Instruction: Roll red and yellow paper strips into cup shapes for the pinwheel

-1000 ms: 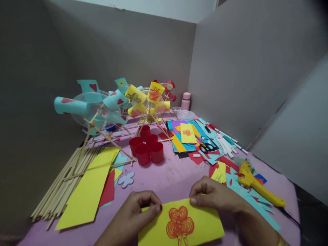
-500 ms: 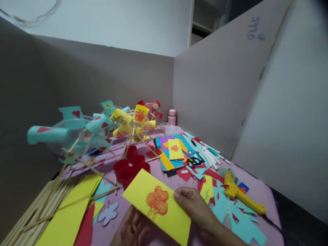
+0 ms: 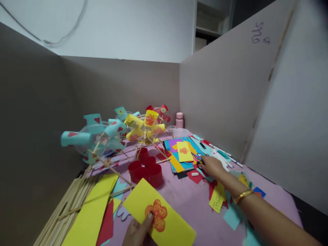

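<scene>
My left hand (image 3: 137, 233) pinches a yellow paper card (image 3: 175, 227), its thumb resting on an orange, swirled flower drawing. The card is tilted, low in the middle of the view. Farther out, my right hand (image 3: 213, 166) is stretched over the craft papers, its fingers closed on the dark handles of a pair of scissors (image 3: 200, 162); most of the handles are hidden. Just left of the scissors lies another yellow card (image 3: 183, 151) with an orange flower. Red paper rolls (image 3: 155, 175) stand beyond the held card.
Paper pinwheels on stick stands (image 3: 97, 136) fill the back left. Wooden sticks (image 3: 57, 212) and yellow sheets (image 3: 89, 213) lie at the left. Markers (image 3: 224, 154) and a pink bottle (image 3: 179, 120) sit farther back. My right forearm mostly covers a yellow glue gun (image 3: 243, 178).
My right hand has let go of the yellow card and reached forward to the scissors. My left hand now holds the card alone, thumb on top. The view has shifted left.
</scene>
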A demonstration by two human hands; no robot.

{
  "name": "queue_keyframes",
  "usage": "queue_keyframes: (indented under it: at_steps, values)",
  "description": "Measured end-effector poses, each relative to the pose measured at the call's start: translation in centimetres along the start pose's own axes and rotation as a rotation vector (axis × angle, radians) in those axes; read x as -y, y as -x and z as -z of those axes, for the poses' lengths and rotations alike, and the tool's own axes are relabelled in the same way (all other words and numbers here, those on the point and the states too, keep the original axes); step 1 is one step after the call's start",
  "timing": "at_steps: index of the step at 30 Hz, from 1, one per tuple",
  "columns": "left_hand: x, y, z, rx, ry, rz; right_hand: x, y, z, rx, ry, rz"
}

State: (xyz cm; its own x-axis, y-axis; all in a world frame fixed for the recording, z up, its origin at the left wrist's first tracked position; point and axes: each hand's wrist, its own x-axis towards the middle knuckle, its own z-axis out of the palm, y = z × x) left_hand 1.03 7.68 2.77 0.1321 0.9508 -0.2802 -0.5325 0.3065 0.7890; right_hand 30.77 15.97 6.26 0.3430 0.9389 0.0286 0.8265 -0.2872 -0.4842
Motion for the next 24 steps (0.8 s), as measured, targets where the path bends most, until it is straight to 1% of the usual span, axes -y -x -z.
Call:
queue_keyframes:
  at_steps: [2,4,6,9,12,14,17,21,24]
  values:
    - [-0.3,0.3,-0.4,-0.002,0.026,0.025,-0.4,-0.9,-0.8,0.013,0.099,-0.022]
    - [-0.8,0.8,-0.6,-0.012,-0.015,0.024,-0.6,-1.3,-1.5,0.022,0.144,-0.037]
    - [-1.3,1.2,-0.8,-0.02,-0.064,0.011,-0.8,-1.5,-1.8,0.027,0.135,-0.048]
    - [-1.6,1.4,-0.9,-0.032,-0.085,0.007,-1.3,-1.7,-1.5,0.02,0.022,-0.074]
    - [-1.7,1.4,-0.8,-0.042,-0.097,-0.007,-2.2,-1.3,-0.5,0.009,-0.208,-0.108]
    - [-1.7,1.3,-0.6,-0.025,-0.106,-0.029,-2.7,-0.4,0.2,0.009,-0.426,-0.118]
    - [-2.0,1.5,-0.5,0.003,-0.115,-0.05,-2.9,1.7,0.8,0.025,-0.795,-0.092]
    - [-2.4,1.9,-0.7,0.006,-0.136,-0.1,-1.4,4.5,0.7,0.117,-1.21,-0.037]
    - [-2.7,2.1,-1.0,-0.017,-0.167,-0.131,0.7,6.3,0.2,0.215,-1.418,-0.023]
